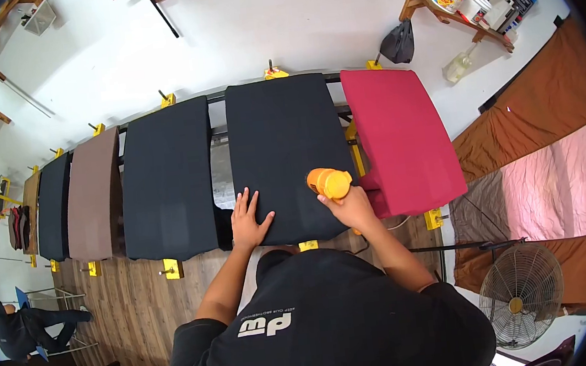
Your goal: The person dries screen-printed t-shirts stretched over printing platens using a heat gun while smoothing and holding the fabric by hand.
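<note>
My left hand (248, 223) lies with fingers spread on the lower left edge of a black cloth (284, 134) stretched smoothly over a board. In my right hand (351, 209) is an orange tool with a round yellow back end, which looks like a heat gun (329, 183). My fingers wrap its lower part, and its nozzle is hidden. It is over the lower right part of the same black cloth. To the right is a board covered in red cloth (402, 136); to the left, another one in black cloth (166, 178).
Further left, a brown-covered board (94, 197) continues the row. Yellow clamps (171, 269) stick out below the boards. A wall shelf (457, 15) holds tubs and bottles. A fan (521, 295) stands at lower right. Another person (33, 328) sits at far left.
</note>
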A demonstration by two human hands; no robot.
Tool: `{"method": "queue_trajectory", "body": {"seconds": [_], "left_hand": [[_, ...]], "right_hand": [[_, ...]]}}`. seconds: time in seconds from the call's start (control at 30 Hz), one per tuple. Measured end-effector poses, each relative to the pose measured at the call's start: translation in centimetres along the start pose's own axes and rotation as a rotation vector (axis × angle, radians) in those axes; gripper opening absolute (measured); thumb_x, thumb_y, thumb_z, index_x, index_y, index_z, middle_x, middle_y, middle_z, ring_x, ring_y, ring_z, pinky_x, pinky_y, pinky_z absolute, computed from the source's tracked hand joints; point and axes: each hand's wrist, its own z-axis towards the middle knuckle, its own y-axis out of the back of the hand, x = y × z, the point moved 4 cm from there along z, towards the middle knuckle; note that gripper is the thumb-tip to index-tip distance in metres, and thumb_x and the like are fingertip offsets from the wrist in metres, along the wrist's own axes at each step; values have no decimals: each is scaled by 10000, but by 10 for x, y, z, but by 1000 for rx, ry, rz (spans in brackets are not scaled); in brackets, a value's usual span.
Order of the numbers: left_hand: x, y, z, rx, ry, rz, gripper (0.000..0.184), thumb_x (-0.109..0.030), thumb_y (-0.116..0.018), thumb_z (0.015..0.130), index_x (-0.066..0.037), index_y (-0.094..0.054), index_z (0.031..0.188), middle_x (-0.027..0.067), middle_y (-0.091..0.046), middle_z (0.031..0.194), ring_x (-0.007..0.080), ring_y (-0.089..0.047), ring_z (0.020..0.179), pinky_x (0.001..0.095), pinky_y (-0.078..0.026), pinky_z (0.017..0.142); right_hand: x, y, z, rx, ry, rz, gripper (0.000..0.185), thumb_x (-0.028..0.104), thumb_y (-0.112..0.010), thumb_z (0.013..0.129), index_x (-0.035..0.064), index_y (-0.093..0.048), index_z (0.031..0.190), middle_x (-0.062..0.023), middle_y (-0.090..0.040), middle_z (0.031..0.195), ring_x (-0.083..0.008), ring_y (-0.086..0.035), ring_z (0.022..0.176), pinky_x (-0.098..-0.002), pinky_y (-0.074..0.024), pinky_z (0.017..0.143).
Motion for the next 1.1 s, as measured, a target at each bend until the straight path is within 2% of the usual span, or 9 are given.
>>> {"method": "queue_trajectory", "body": {"seconds": [0.3, 0.33, 0.43, 0.53, 0.67, 0.73, 0.83, 0.93, 1.1], "left_hand": [[1, -3, 0, 10, 7, -6, 825, -545, -750, 959, -165, -510, 1651, 129, -366, 1777, 388, -341, 1632, 550, -347, 1271], [2, -3, 0, 9, 7, -6, 825, -546, -750, 959, -166, -510, 1650, 128, -365, 1777, 386, -338, 1634, 555, -347, 1271], [0, -2, 0, 9, 8, -7, 828, -545, -752, 958, -162, -510, 1650, 129, -367, 1776, 386, -340, 1633, 553, -346, 1270], [0, -1, 0, 13, 15, -8, 827, -544, -753, 958, -161, -510, 1650, 128, -370, 1775, 386, -343, 1631, 550, -348, 1269], [0, -3, 0, 9, 10, -9, 830, -545, -754, 957, -163, -509, 1651, 127, -369, 1775, 386, -345, 1631, 553, -349, 1267], [2, -3, 0, -5, -2, -12, 823, -541, -756, 956, -159, -516, 1645, 130, -370, 1775, 386, -346, 1630, 552, -349, 1267], [0, -2, 0, 4, 8, -12, 817, -538, -759, 954, -153, -526, 1637, 134, -380, 1769, 390, -357, 1624, 548, -353, 1265], [1, -2, 0, -11, 3, -7, 815, -534, -761, 953, -154, -527, 1635, 133, -383, 1767, 392, -362, 1621, 551, -362, 1259], [2, -3, 2, -15, -4, -7, 822, -536, -762, 950, -159, -520, 1640, 127, -378, 1771, 389, -357, 1625, 557, -365, 1256]], "right_hand": [[-15, 11, -38, 303, -307, 206, 469, 484, -801, 977, 64, -777, 1185, -163, -799, 874, -392, -791, 826, -473, -629, 743], [-29, 4, -42, 251, -228, 259, 457, 462, -801, 999, 52, -772, 1198, -71, -775, 782, -203, -747, 614, -357, -607, 602], [-32, 2, -43, -137, 331, -63, 439, 446, -796, 1008, 52, -769, 1199, -52, -769, 780, -178, -732, 604, -344, -602, 600], [-13, 14, -34, 293, -385, 199, 449, 477, -790, 991, 74, -772, 1188, -116, -792, 846, -338, -789, 781, -447, -629, 739], [-18, 0, -16, 47, 2, 30, 420, 458, -782, 994, 69, -782, 1152, -153, -801, 918, -401, -783, 916, -476, -623, 828], [-3, 2, -14, 272, -293, 191, 418, 443, -780, 997, 65, -780, 1176, -182, -807, 999, -409, -778, 995, -472, -619, 868], [5, 0, -7, -57, 81, 66, 408, 446, -788, 990, 64, -789, 1134, -200, -799, 970, -434, -766, 979, -496, -619, 832], [0, 0, -4, 175, -223, 159, 427, 466, -795, 979, 68, -793, 1131, -201, -796, 974, -440, -760, 982, -503, -617, 837], [-4, 11, -22, -25, 77, 18, 460, 497, -804, 959, 81, -798, 1155, -200, -801, 994, -436, -765, 993, -499, -615, 857]]}}
